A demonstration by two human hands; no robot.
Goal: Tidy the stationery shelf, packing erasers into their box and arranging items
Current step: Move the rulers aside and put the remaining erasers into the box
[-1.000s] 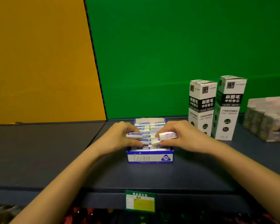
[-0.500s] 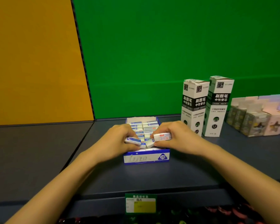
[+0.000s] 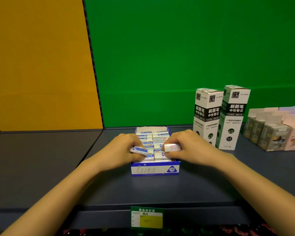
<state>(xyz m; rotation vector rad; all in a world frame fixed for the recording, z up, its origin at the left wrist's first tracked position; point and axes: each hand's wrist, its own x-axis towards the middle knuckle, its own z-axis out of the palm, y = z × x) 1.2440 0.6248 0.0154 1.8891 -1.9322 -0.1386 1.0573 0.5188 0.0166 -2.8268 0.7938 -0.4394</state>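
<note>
Head view: hands barely shifted over box [image 3: 154, 170] at shelf [image 3: 160, 189] back edge.
Left hand [image 3: 121, 149] pinches eraser [image 3: 139, 150]; right hand [image 3: 192, 147] pinches second eraser [image 3: 172, 147]; neither seated.

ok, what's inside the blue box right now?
Two rows of wrapped erasers fill the box. The left hand and right hand each pinch an eraser over the front end, covering part of the rows there. Any layer underneath is hidden.
</note>
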